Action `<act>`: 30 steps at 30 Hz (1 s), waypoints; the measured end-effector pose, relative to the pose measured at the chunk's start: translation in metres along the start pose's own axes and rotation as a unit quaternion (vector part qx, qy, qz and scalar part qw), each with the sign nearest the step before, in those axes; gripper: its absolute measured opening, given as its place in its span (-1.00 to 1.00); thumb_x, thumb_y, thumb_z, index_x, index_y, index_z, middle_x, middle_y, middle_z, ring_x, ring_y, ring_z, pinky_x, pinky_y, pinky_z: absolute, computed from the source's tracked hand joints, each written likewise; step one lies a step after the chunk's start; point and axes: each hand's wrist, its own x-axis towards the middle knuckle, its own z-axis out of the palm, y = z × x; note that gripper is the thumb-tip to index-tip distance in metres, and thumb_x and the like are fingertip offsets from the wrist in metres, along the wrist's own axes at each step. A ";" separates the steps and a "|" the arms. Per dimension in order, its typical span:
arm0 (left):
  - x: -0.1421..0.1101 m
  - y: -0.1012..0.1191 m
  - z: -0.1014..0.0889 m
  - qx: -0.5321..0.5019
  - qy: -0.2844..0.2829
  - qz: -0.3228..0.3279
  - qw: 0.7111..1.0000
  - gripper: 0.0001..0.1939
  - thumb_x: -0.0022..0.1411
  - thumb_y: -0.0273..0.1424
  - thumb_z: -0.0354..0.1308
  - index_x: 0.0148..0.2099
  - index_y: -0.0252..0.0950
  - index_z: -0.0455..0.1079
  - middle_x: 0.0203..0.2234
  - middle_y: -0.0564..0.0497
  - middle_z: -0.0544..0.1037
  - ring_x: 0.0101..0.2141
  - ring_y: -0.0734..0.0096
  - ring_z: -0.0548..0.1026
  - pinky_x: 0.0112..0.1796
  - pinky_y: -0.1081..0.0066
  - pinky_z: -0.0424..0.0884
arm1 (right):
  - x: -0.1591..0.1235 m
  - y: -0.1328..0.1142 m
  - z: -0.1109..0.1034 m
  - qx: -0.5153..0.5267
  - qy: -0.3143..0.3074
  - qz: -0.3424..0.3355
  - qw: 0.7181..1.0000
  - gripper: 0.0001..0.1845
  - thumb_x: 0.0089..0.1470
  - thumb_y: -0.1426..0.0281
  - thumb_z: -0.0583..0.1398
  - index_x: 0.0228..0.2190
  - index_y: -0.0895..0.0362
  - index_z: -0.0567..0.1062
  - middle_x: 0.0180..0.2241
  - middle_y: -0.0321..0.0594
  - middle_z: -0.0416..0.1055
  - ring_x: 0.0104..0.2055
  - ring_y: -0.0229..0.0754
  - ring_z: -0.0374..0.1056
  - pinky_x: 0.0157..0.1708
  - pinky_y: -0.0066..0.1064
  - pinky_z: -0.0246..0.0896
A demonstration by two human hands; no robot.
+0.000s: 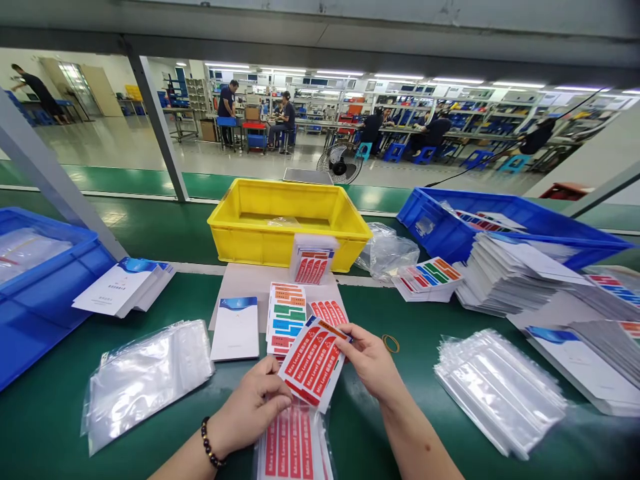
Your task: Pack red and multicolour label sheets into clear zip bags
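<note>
My right hand (369,360) pinches the upper right corner of red-and-white label sheets (313,363), printed "Max Level" and "Min Level". The curled fingers of my left hand (257,400) close on the sheets' left edge. Below them lies a clear plastic bag (293,443) with red labels showing inside. Just beyond my hands are a stack of multicoloured label sheets (287,313) and a pile of red labels (329,311). To their left is a white booklet (235,330) with a blue top.
A yellow bin (290,243) stands ahead, with filled bags leaning on its front. Blue bins (45,287) flank the bench. Clear bags (150,373) lie left, more bags (500,393) right. Booklet stacks (510,280) rise at right near a rubber band (391,343). People work behind.
</note>
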 end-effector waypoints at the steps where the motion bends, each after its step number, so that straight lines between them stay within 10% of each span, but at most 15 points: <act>1: 0.000 -0.001 0.001 -0.007 0.009 -0.009 1.000 -0.84 0.13 -0.43 0.08 -0.42 -0.27 0.47 -0.36 0.01 0.31 -0.29 0.36 0.34 -0.22 0.40 0.29 | 0.000 0.000 -0.001 -0.018 -0.010 -0.001 1.000 -0.71 -0.09 0.19 0.27 -0.38 0.15 0.46 -0.44 -0.26 0.45 -0.46 -0.20 0.36 -0.44 -0.40 0.27; 12: 0.001 -0.001 0.009 -0.118 0.072 -0.010 0.990 -0.82 0.11 -0.35 0.10 -0.47 -0.29 0.44 -0.30 -0.04 0.33 -0.21 0.25 0.34 -0.13 0.31 0.27 | -0.004 0.009 0.019 -0.069 -0.070 -0.018 0.995 -0.71 -0.05 0.31 0.21 -0.23 0.12 0.39 -0.29 -0.22 0.41 -0.31 -0.17 0.36 -0.33 -0.36 0.28; 20: 0.003 -0.001 0.004 -0.126 0.086 -0.028 0.988 -0.80 0.10 -0.28 0.13 -0.44 -0.29 0.48 -0.31 -0.04 0.33 -0.20 0.25 0.32 -0.13 0.33 0.27 | -0.008 0.007 0.021 -0.050 0.038 -0.053 0.997 -0.66 -0.06 0.18 0.23 -0.27 0.11 0.36 -0.31 -0.18 0.41 -0.33 -0.15 0.37 -0.36 -0.37 0.30; 30: 0.001 -0.005 0.008 -0.163 0.184 -0.021 0.969 -0.76 0.10 -0.25 0.13 -0.47 -0.30 0.44 -0.30 -0.04 0.31 -0.24 0.29 0.35 -0.22 0.37 0.28 | -0.020 -0.005 0.036 -0.221 -0.293 -0.109 0.924 -0.89 -0.01 0.36 0.22 -0.36 0.07 0.53 -0.22 -0.24 0.30 -0.16 -0.18 0.29 -0.10 -0.29 0.18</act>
